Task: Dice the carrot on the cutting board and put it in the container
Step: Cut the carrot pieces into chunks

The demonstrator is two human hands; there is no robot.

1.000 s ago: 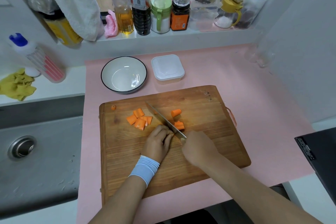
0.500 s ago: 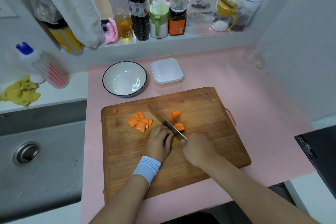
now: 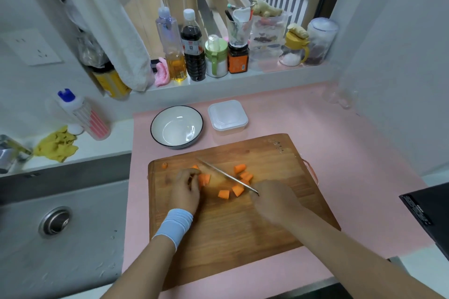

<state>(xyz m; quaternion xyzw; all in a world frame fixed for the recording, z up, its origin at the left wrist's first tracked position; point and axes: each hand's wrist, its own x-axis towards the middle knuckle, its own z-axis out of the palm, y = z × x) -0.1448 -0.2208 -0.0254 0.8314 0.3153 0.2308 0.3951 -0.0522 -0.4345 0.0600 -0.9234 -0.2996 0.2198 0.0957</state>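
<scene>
Moved: the left hand (image 3: 185,189) has slid left, away from the knife (image 3: 226,176) and the right hand (image 3: 274,199); the hands are now apart, with two chunks bare between them
Left hand: fingers bent over the left heap; blur hides whether they pinch a piece
Right hand: closed round the knife handle; blade slants across the board, tip far-left
Carrot (image 3: 223,194): in chunks on the cutting board (image 3: 243,230), on both sides of the blade; one small bit at the far-left corner
Done: carrot seems cut through, though coarsely
Left: perhaps finer cuts; the whole transfer; bowl (image 3: 176,126) beyond the board holds nothing; box (image 3: 228,115) to its right has its lid on
</scene>
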